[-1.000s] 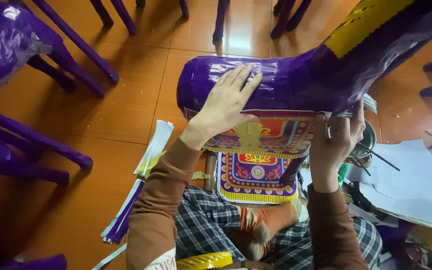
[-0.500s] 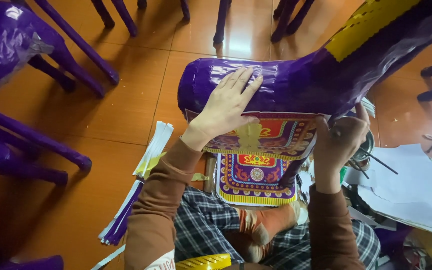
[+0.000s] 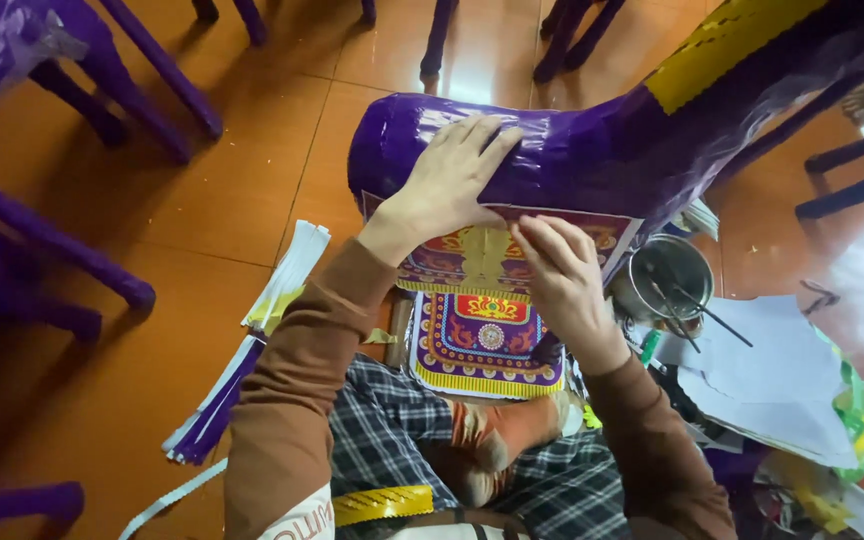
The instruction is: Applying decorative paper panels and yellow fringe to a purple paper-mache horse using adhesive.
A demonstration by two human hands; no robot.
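Left hand [image 3: 449, 185] lies flat and unclenched on the purple paper horse [image 3: 572, 150]; right hand [image 3: 564, 275], at four o'clock from it, presses loose fingers on the ornate saddle sheet [image 3: 472, 255] just under the flank. The body's long axis runs nine to two o'clock; the right hand is nearer the sheet

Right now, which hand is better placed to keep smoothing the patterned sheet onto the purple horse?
The right hand: its fingertips already lie on the patterned sheet. The left hand lies flat across the purple horse, probably steadying it.
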